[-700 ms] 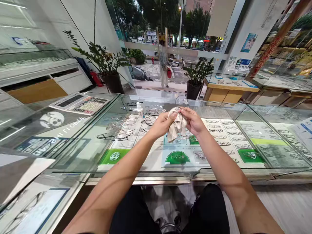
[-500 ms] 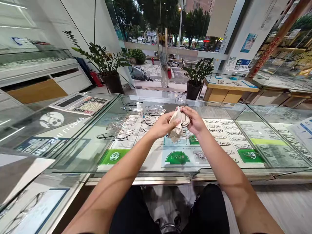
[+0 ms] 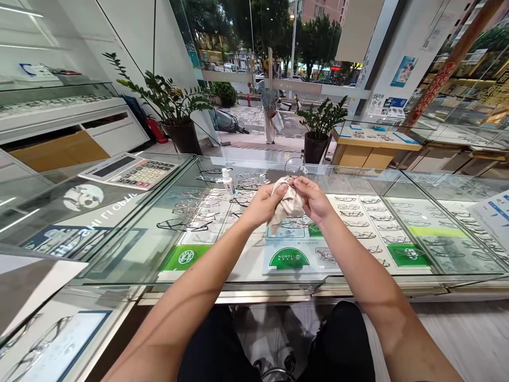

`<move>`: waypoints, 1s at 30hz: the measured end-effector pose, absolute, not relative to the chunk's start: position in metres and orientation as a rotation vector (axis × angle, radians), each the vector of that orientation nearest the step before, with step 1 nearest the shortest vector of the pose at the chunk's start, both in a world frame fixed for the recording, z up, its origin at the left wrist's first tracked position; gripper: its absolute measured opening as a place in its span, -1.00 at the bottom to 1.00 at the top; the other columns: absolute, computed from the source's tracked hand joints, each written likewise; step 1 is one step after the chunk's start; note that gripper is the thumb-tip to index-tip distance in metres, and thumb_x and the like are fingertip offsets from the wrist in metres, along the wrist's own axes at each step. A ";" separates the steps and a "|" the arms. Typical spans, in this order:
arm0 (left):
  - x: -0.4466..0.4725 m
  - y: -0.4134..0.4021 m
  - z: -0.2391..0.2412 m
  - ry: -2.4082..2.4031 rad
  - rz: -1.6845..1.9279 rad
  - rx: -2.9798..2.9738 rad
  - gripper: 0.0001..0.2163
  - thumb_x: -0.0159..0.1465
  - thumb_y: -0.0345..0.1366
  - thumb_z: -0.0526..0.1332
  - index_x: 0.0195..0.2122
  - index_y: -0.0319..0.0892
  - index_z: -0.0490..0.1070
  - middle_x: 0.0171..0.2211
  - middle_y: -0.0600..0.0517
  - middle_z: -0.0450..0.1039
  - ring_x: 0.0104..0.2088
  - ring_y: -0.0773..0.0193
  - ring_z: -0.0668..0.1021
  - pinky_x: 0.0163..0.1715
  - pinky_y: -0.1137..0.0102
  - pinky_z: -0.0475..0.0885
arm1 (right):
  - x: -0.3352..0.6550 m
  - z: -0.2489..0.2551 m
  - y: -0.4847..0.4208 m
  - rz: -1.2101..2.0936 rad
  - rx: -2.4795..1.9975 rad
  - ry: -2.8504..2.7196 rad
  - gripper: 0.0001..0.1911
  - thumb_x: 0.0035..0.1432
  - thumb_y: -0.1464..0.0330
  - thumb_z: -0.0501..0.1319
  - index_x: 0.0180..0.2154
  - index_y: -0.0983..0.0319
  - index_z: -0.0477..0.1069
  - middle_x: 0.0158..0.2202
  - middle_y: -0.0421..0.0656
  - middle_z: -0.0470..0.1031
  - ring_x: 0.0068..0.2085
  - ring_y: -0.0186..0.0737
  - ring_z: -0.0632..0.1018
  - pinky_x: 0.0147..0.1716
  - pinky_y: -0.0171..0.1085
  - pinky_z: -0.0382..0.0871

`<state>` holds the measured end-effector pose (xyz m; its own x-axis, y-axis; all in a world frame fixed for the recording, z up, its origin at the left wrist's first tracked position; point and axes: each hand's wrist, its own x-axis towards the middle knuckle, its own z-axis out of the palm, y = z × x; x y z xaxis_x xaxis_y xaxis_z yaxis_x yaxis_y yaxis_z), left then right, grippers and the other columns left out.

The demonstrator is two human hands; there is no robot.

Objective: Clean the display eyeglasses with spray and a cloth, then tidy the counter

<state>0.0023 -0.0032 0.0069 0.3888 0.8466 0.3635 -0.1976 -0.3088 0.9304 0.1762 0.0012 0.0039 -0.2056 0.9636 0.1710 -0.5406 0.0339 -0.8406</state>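
Observation:
My left hand (image 3: pixel 263 204) is closed on a crumpled beige cleaning cloth (image 3: pixel 288 201), thumb on top. The cloth is folded around a pair of eyeglasses, mostly hidden now; a thin dark bit shows near the fingertips. My right hand (image 3: pixel 316 200) pinches at the right side of the bundle, its fingertips close to the left thumb. Both hands are held above the glass display counter (image 3: pixel 242 277). A small white spray bottle (image 3: pixel 228 182) stands on the counter left of the hands.
Several eyeglasses (image 3: pixel 183 225) lie left of the hands, and rows of frames (image 3: pixel 360 223) show under the glass. A calculator (image 3: pixel 129 171) rests on the left counter. Potted plants (image 3: pixel 316 143) stand beyond, near the glass door, with a person (image 3: pixel 268 111) outside.
The cloth has been turned and now covers more of the eyeglasses, whose dark rim showed before. My hands stay in nearly the same place. The person outside has shifted slightly.

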 end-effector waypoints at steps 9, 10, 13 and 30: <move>0.001 -0.007 0.008 0.559 1.104 1.503 -0.43 0.10 0.17 0.64 -0.24 -0.23 0.53 -0.44 0.08 0.47 -0.47 0.36 0.41 -0.43 0.46 0.33 | 0.178 0.011 -0.004 1.536 -0.596 -1.097 -0.52 -0.10 0.02 0.72 -0.32 0.15 0.64 0.04 -0.08 0.75 0.02 -0.07 0.69 -0.11 -0.25 0.62; 0.002 -0.007 0.008 0.576 1.133 1.501 -0.44 0.12 0.19 0.62 -0.28 -0.22 0.52 -0.45 0.09 0.46 -0.48 0.37 0.40 -0.43 0.45 0.33 | 0.177 0.011 -0.005 1.537 -0.595 -1.113 -0.52 -0.09 0.01 0.71 -0.31 0.15 0.65 0.04 -0.09 0.75 0.00 -0.08 0.69 -0.13 -0.26 0.61; 0.005 -0.007 0.007 0.614 1.182 1.483 -0.40 0.17 0.29 0.55 -0.36 -0.21 0.50 -0.49 0.09 0.44 -0.49 0.37 0.38 -0.44 0.45 0.32 | 0.175 0.010 -0.006 1.528 -0.591 -1.109 -0.52 -0.09 0.02 0.72 -0.27 0.14 0.67 -0.03 -0.13 0.75 -0.08 -0.15 0.69 -0.13 -0.27 0.61; -0.011 0.007 0.014 0.699 1.410 1.349 -0.29 0.20 0.49 0.41 -0.41 -0.18 0.46 -0.51 0.04 0.48 -0.49 0.29 0.49 -0.49 0.41 0.40 | 0.197 0.023 -0.007 1.441 -0.659 -1.353 -0.64 0.00 0.05 0.66 -0.39 0.17 0.71 -0.02 -0.10 0.67 -0.03 -0.16 0.61 -0.02 -0.26 0.50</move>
<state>-0.0111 0.0066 0.0144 0.1458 0.9215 0.3601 -0.2713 -0.3128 0.9103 0.1966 -0.0071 0.0229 -0.3414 0.9088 0.2397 -0.2968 0.1378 -0.9450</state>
